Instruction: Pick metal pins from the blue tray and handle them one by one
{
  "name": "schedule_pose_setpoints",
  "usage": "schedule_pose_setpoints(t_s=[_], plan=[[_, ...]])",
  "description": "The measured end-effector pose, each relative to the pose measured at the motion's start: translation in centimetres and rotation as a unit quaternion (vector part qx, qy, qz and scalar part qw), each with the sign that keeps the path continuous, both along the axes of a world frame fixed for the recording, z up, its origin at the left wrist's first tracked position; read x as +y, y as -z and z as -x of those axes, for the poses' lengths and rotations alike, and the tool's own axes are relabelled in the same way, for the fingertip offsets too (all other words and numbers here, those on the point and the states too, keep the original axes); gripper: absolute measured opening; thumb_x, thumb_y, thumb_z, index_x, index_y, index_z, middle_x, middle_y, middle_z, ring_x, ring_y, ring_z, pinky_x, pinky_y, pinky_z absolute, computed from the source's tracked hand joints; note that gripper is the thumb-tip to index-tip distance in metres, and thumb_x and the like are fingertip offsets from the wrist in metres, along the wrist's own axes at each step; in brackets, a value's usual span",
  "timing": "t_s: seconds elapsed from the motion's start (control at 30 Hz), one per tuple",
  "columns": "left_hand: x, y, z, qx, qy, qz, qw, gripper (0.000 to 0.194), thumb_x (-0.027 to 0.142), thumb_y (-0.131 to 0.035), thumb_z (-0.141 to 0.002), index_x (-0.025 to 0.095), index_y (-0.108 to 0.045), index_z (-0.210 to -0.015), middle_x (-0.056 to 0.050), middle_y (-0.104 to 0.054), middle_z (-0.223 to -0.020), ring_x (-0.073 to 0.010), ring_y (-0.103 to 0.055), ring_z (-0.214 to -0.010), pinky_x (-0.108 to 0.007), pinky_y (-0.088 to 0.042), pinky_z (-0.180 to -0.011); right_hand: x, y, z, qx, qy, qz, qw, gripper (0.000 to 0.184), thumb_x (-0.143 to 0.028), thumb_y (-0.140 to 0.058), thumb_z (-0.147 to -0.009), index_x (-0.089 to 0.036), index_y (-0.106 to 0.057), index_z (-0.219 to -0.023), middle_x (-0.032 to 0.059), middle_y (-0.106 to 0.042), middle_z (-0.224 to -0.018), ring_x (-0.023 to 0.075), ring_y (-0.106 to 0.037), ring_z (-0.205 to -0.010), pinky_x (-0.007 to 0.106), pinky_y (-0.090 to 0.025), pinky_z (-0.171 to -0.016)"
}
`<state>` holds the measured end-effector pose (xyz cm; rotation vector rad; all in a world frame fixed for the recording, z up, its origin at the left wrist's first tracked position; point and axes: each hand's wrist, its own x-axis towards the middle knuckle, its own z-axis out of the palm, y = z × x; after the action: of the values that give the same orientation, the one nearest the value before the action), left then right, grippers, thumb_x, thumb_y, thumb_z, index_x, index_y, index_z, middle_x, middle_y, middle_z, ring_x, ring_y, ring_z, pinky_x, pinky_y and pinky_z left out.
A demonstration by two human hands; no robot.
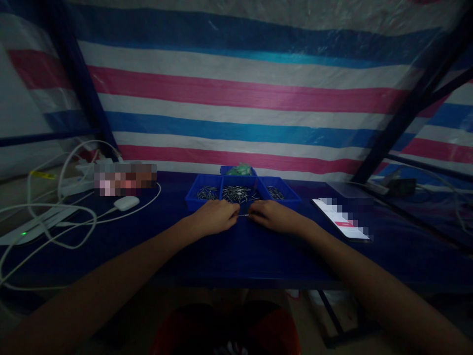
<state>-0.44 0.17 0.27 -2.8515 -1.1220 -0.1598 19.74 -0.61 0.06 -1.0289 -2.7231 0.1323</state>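
My left hand (217,217) and my right hand (272,216) face each other just in front of the blue trays, each with its fingers pinched together. Between the fingertips runs a thin, light metal pin (243,215), and both hands grip it at its ends. The dim light hides its exact kind. Right behind my hands, the middle blue tray (254,183) holds a heap of small metal pins (235,193). Smaller heaps lie in the left blue tray (190,196) and the right blue tray (293,195).
Behind the middle tray sits a green plastic bag (240,170) in another blue tray. A lit phone (343,222) lies at right. White cables (92,217) and a white charger (126,203) crowd the left side of the blue table (236,261). Striped sheeting (236,98) hangs behind.
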Motion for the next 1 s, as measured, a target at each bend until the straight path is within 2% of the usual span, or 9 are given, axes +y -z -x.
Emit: schedule_pose_setpoints(t_s=[0.27,0.47,1.0], plan=[[0.24,0.29,0.25,-0.002,0.006,-0.012,1.000,0.019,0.030,-0.035,-0.083,0.020,-0.049,-0.090,-0.004,-0.058,-0.072,-0.0167,-0.054,-0.061,-0.026,-0.034,-0.051,-0.14,-0.12,0.18,0.006,-0.019,0.012,1.000,0.017,-0.020,-0.039,-0.085,-0.015,-0.055,-0.088,0.0060,-0.057,-0.084,0.0138,-0.052,-0.074,0.027,-0.039,-0.069],[0.29,0.33,0.23,0.003,0.000,0.002,1.000,0.023,0.034,-0.035,-0.083,0.020,-0.051,-0.091,-0.004,-0.059,-0.074,-0.0162,-0.054,-0.062,-0.026,-0.037,-0.054,0.08,0.13,0.09,0.008,-0.010,-0.001,1.000,0.012,-0.019,-0.042,-0.083,-0.015,-0.053,-0.083,0.0049,-0.057,-0.079,0.0134,-0.052,-0.070,0.026,-0.039,-0.065],[0.17,0.10,0.11,0.012,-0.004,0.003,1.000,0.020,0.027,-0.036,-0.081,0.019,-0.054,-0.085,-0.004,-0.060,-0.074,-0.0164,-0.056,-0.066,-0.026,-0.038,-0.054,0.15,0.12,-0.06,-0.002,-0.015,0.010,1.000,0.014,-0.020,-0.041,-0.084,-0.015,-0.054,-0.085,0.0045,-0.056,-0.079,0.0130,-0.052,-0.071,0.026,-0.038,-0.067]])
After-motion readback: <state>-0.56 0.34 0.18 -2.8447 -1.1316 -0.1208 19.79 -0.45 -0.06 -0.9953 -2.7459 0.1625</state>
